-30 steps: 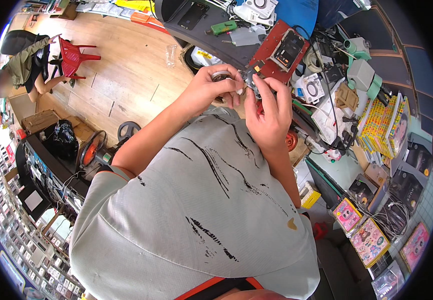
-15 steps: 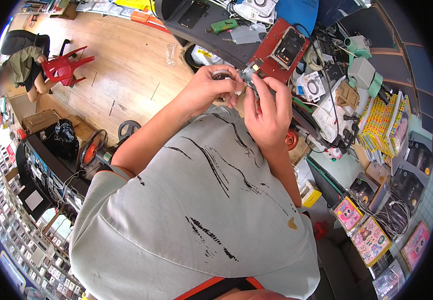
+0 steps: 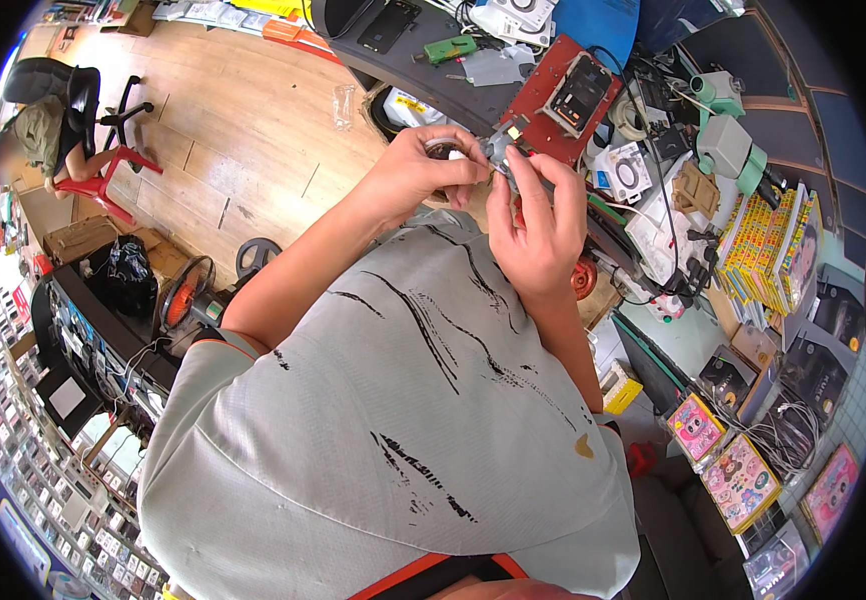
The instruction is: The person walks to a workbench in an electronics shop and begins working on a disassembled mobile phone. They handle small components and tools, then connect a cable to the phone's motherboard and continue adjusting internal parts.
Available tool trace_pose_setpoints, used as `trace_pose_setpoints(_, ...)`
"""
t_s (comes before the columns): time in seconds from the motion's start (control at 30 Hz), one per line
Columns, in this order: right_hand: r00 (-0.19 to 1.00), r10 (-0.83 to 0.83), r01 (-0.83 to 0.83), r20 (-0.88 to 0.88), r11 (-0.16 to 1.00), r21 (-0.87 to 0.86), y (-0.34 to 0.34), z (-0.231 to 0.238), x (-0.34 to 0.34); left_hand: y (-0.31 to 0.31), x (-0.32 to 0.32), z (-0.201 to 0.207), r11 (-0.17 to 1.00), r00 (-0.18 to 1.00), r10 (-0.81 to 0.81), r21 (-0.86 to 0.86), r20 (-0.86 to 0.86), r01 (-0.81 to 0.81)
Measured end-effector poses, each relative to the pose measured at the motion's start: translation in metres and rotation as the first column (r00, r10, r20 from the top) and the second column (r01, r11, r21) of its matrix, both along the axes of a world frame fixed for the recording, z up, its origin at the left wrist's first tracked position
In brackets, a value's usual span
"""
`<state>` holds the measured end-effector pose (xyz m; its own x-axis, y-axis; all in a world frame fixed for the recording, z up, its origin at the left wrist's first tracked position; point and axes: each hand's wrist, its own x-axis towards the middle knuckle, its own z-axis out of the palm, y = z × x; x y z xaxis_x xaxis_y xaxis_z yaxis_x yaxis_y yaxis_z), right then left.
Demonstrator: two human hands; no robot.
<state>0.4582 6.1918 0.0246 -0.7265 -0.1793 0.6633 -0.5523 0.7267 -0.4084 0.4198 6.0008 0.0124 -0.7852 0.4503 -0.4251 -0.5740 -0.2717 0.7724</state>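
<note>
Both my hands meet in front of my chest, near the bench edge. My left hand (image 3: 415,178) is closed, its thumb and fingers pinched together; a dark round shape and a bit of white show among them, but what it grips is mostly hidden. My right hand (image 3: 541,222) pinches a small grey piece (image 3: 498,150) with thumb and fingertips, right beside the left fingertips. This piece is too small to name. Beyond my fingers, a red mat (image 3: 543,105) carries an opened phone (image 3: 580,92).
A dark bench (image 3: 443,85) bears a green tool (image 3: 450,49) and a phone back (image 3: 388,27). On the right stand a microscope (image 3: 728,145) and stacked yellow booklets (image 3: 765,245). A fan (image 3: 188,292) is at left. Far left, another person (image 3: 38,135) bends over a red stool (image 3: 113,183).
My hands stay almost in place, with only slight finger movement. At far left, the red stool has shifted down and left in the other person's hand, uncovering more of the black chair.
</note>
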Motion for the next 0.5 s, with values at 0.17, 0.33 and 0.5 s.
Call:
trace_pose_setpoints(0.17, 1.0, -0.013, 0.013, -0.004, 1.0, 0.008, 0.0003, -0.0003, 0.0, -0.0005, -0.0004, 0.0, 1.0, 0.999, -0.007, 0.006, -0.04, 0.007)
trace_pose_setpoints(0.33, 0.999, -0.036, 0.036, 0.002, 0.999, -0.01, -0.0006, 0.0005, -0.0001, -0.0031, -0.0037, -0.005, 1.0, 0.997, 0.008, 0.026, -0.081, -0.006)
trace_pose_setpoints(0.5, 0.999, -0.04, 0.042, 0.029, 0.998, -0.044, -0.0001, 0.0013, 0.0002, -0.0048, -0.0073, -0.0004, 0.999, 0.987, 0.044, -0.016, -0.154, -0.047)
